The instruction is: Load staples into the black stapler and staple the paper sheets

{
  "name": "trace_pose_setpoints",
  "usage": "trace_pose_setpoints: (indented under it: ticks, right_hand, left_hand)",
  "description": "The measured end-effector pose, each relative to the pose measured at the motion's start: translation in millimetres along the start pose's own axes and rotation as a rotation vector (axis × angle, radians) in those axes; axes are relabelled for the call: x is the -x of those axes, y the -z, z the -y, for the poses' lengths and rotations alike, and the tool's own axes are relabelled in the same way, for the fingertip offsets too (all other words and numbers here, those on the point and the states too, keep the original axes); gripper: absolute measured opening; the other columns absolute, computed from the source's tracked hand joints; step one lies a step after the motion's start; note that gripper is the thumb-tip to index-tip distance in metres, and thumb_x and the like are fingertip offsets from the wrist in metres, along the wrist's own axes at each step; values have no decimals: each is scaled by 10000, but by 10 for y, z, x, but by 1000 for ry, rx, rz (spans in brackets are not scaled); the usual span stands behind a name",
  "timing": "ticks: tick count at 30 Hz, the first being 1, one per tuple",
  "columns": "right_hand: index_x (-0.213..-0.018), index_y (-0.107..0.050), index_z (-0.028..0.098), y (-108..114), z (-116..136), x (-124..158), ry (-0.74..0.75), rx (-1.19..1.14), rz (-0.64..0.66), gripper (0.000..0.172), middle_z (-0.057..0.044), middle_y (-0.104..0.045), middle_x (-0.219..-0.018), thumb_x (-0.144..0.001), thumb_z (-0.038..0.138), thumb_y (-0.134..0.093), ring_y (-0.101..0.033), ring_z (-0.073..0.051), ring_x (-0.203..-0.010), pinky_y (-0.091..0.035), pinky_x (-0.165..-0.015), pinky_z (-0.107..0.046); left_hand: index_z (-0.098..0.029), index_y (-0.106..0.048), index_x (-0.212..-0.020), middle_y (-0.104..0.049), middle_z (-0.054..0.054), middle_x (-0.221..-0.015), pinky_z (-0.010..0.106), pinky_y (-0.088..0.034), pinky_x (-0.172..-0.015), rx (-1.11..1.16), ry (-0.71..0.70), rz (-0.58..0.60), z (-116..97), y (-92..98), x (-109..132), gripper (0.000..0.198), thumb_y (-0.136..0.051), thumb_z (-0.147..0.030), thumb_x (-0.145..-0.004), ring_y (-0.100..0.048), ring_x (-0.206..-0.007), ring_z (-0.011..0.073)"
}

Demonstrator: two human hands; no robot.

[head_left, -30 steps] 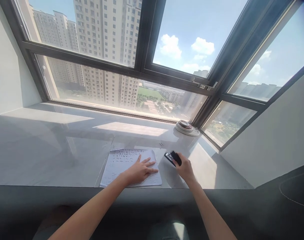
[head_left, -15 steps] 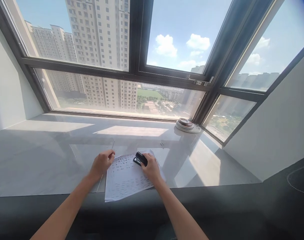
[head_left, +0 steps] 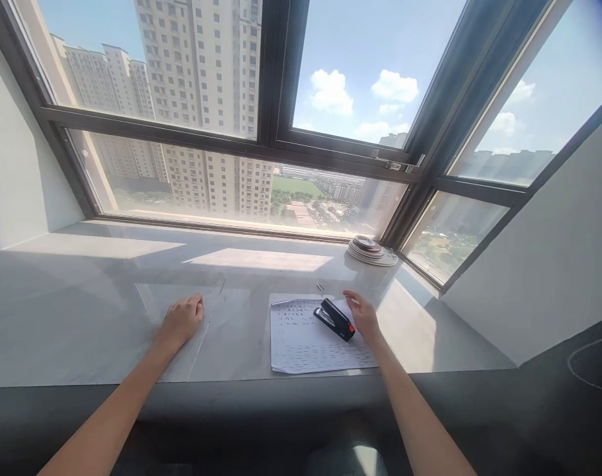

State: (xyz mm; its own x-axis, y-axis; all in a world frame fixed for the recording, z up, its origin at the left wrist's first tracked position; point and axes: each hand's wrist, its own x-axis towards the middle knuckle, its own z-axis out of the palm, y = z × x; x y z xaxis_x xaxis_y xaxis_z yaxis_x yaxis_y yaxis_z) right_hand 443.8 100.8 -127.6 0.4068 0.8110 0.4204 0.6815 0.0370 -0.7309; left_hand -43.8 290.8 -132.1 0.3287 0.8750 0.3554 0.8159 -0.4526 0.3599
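Note:
A black stapler with a small red part lies at a slant on top of the white papers, which carry rows of handwriting and printed lines. Just right of the stapler is my right hand, fingers stretched out and apart, gripping nothing. Its wrist is over the right edge of the papers. My left hand rests on the grey sill, well left of the papers, fingers curled together with nothing seen in them; the palm side is hidden. Behind the papers lies a small strip of staples.
A stack of round plates or mats stands in the far right corner by the window frame. The glossy stone sill ends at a front edge near my forearms. Windows with dark frames rise behind, and white walls close both sides.
The papers and stapler have shifted right and straightened. My right hand has let go of the stapler and sits beside it. My left hand has left the papers' edge and moved left.

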Motion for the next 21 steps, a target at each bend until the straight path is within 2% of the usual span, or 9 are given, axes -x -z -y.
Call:
trace_pose_setpoints:
  ticks: [2, 4, 7, 10, 13, 16, 18, 21]
  right_hand:
    - [-1211, -703, 230, -89, -65, -137, 96, 121, 141, 485, -120, -662, -1332, -974, 565, -445, -626, -266, -1233, -486, -1073, -469]
    - [-1270, -686, 280, -207, -95, -261, 132, 205, 264, 422, -80, -591, -1457, -990, 493, -453, -557, -247, -1346, -449, -1122, -436]
    - [-1479, -524, 307, -401, -83, -418, 101, 372, 467, 474, -41, -403, -1621, -1031, 351, -375, -370, -205, -1500, -355, -1202, -402]
    - [-1539, -453, 257, -644, 28, -522, 82, 472, 572, 532, -56, -301, -1661, -1015, 241, -367, -250, -195, -1547, -231, -1263, -404]
    - [-1553, -431, 235, -1013, 310, -555, 130, 532, 620, 540, -61, -256, -1671, -1017, 217, -371, -209, -197, -1556, -178, -1279, -402]
    - [-1537, -448, 171, -1526, 737, -529, 225, 504, 605, 505, -101, -283, -1660, -1048, 251, -351, -237, -230, -1550, -176, -1274, -438]
    - [-1534, -441, 160, -1901, 1039, -497, 278, 471, 590, 494, -87, -299, -1658, -1066, 264, -324, -242, -224, -1549, -174, -1273, -442]
    - [-1505, -476, 284, -2391, 1425, -437, 338, 423, 595, 448, 3, -332, -1649, -1069, 309, -379, -279, -191, -1539, -195, -1275, -432]
  left_hand:
    - [-238, -544, -799, -651, 84, -770, 327, -368, -670, -36, -15, -14, 35, -16, 3, 141, -440, -268, -888, -615, -768, 279]
    - [-236, -546, -815, -661, 86, -794, 333, -366, -683, -62, -28, -20, 59, -35, 7, 156, -424, -268, -907, -618, -786, 280]
    - [-232, -566, -837, -682, 97, -837, 342, -378, -710, -73, -19, -9, 54, -46, 14, 155, -433, -260, -910, -625, -808, 281]
    - [-227, -579, -839, -685, 110, -848, 347, -384, -726, -83, 1, -2, 6, -34, 19, 159, -437, -248, -906, -629, -841, 290]
    - [-226, -573, -819, -676, 107, -832, 345, -382, -728, -64, 14, -9, -44, -17, 16, 172, -426, -242, -908, -625, -835, 288]
    - [-227, -561, -768, -659, 91, -800, 325, -383, -709, 41, 54, -38, -32, 12, 4, 154, -449, -232, -874, -617, -795, 269]
    - [-227, -556, -740, -633, 66, -740, 307, -378, -663, 192, 146, -78, 34, 50, -5, 129, -474, -242, -839, -594, -720, 243]
    - [-222, -578, -775, -560, 16, -648, 279, -362, -575, 552, 384, -244, 202, 122, -9, 105, -508, -298, -792, -525, -602, 195]
